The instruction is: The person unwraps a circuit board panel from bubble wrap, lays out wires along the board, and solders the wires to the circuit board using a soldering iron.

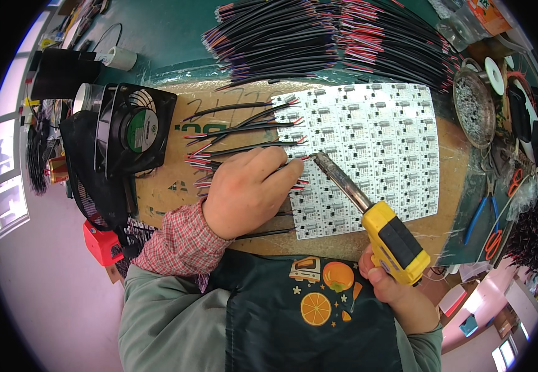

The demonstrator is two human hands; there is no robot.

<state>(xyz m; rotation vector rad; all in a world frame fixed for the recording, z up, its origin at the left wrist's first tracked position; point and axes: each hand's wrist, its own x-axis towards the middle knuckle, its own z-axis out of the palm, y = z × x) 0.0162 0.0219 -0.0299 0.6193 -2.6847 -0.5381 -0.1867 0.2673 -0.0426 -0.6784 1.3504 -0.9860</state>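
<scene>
A white panel of small circuit boards (368, 149) lies on a brown cardboard sheet (188, 102). Several short black cables (244, 126) with red, black and white wire ends reach its left edge. My left hand (250, 186) is closed over one of these cables, pinching it with its wire end on the panel. In my right hand (384, 279) is a yellow and black soldering gun (395, 242). Its dark tip meets the board right beside the pinched wire end. My left fingers hide most of the held cable.
Piles of black cables (275, 40) lie at the back. At the left stands a black fan (135, 130). On the right are an oval metal dish (475, 105) of solder bits, blue-handled pliers (481, 214), orange-handled scissors (493, 245) and a plastic bottle (474, 25).
</scene>
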